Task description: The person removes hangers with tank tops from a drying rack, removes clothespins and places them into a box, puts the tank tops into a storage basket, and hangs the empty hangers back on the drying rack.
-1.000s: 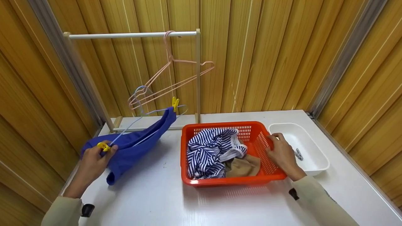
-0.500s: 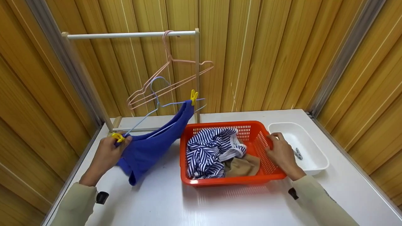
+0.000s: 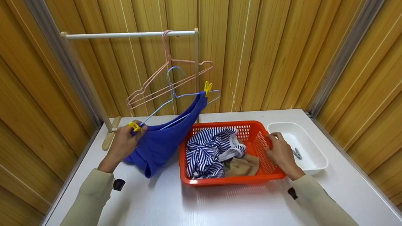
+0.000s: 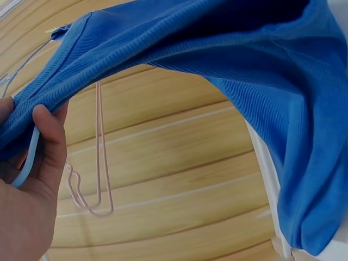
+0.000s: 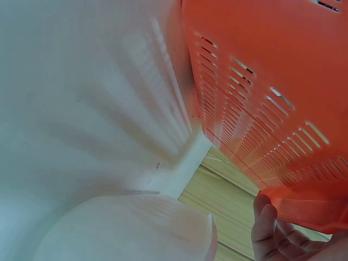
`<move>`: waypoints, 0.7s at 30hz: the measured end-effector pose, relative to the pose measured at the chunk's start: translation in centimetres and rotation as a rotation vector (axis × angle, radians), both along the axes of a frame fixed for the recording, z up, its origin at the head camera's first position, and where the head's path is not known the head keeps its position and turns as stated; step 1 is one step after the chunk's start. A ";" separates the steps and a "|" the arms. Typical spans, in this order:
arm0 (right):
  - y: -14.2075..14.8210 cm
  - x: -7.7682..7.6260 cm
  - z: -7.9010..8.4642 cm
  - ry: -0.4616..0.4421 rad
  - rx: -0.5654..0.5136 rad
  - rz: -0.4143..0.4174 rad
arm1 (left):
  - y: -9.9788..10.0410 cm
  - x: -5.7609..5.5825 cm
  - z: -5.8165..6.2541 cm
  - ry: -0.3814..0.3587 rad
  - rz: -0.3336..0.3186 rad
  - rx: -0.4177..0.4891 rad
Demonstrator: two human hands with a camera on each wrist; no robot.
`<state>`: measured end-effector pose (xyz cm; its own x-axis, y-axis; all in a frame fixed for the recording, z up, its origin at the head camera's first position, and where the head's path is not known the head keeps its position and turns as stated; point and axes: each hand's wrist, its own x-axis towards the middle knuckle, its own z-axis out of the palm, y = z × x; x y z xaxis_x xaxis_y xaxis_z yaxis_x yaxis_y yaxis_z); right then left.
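A blue ribbed garment (image 3: 163,141) hangs from a blue wire hanger (image 3: 172,91), fixed at one upper corner with a yellow clothespin (image 3: 208,89). At the other corner, beside a second yellow clothespin (image 3: 134,126), my left hand (image 3: 123,142) pinches the cloth and the hanger wire together. The hanger slants, its left end lower, in front of the rack. In the left wrist view, thumb and fingers squeeze the garment's edge (image 4: 46,100). My right hand (image 3: 282,153) grips the right rim of a red plastic basket (image 3: 234,180), which holds a striped garment (image 3: 204,153) and a brown cloth (image 3: 243,165).
Behind stands a drying rack with a white rail (image 3: 125,35); a pink hanger (image 3: 166,47) hangs on it. A white tub (image 3: 314,163) with grey clothespins (image 3: 297,153) sits right of the basket. Wood-patterned walls (image 3: 270,62) surround the white table (image 3: 150,204).
My left hand has carried the hanger and blue garment to the right and upward, so the far clothespin now stands above the basket's back left. The right hand stays on the rim.
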<state>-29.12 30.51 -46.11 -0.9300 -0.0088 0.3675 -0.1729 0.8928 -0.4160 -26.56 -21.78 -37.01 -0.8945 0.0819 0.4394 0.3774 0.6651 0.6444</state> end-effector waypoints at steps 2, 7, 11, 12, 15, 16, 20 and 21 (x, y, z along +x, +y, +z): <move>0.0 0.0 -0.1 0.017 0.013 0.002 | 0.5 -0.4 0.2 0.008 -0.019 0.013; -0.1 -0.1 -0.1 0.046 0.033 0.005 | 1.6 -1.1 1.0 0.039 -0.063 0.032; -0.2 -0.1 -0.1 0.037 0.023 0.007 | 2.3 -1.6 1.9 0.077 -0.067 0.055; -0.1 -0.1 -0.1 0.036 0.022 0.008 | 2.5 -1.7 2.2 0.093 -0.071 0.068; -0.1 -0.1 -0.1 0.035 0.017 0.010 | 3.3 -1.9 3.2 0.140 -0.089 0.103; -0.1 -0.1 0.0 0.033 0.015 0.010 | 3.6 -2.0 3.4 0.149 -0.098 0.112; -0.1 -0.1 0.0 0.024 0.010 0.007 | 5.0 -2.2 4.3 0.141 -0.135 0.111; -0.1 -0.1 0.0 0.021 0.010 0.005 | 5.3 -2.3 4.5 0.136 -0.143 0.108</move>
<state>-29.22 30.36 -46.12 -0.9219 -0.0174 0.3869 -0.1862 0.8959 -0.4033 -28.82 -16.45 -32.56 -0.8094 0.1496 0.5679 0.5510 0.5284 0.6460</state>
